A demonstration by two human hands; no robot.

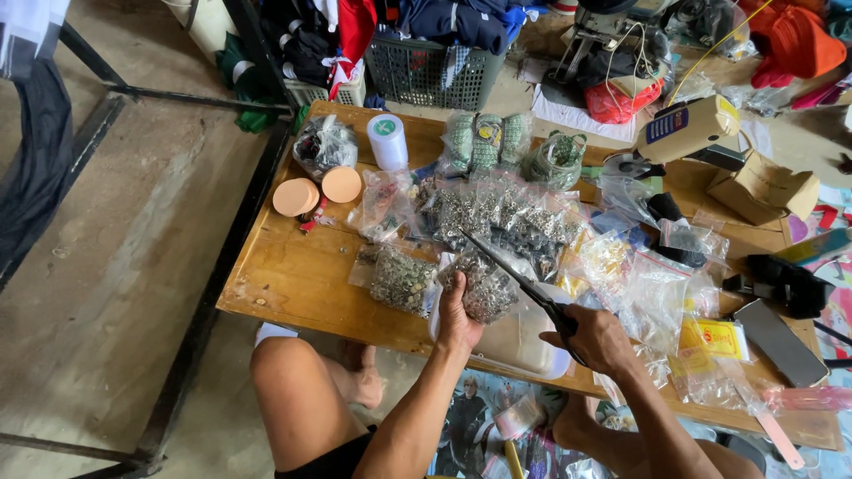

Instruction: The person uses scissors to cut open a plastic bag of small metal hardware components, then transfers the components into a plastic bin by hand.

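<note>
My left hand point(457, 321) grips a clear plastic bag of small metal fasteners point(485, 288) at the near edge of a low wooden table point(288, 275). My right hand point(602, 339) holds black scissors point(519, 279) by the handles, the blades open and pointing up-left over the top of that bag. A second bag of metal pieces point(401, 279) lies just left of my left hand. A white plastic container point(519, 341) sits between my two hands, under the bag.
Many clear bags of fasteners point(506, 213) cover the table's middle. Two round orange lids point(318, 191) and a white spool point(388, 140) stand at the back left. A cardboard box point(763, 188), dark tools point(785, 284) and a grey laundry basket point(430, 75) lie beyond.
</note>
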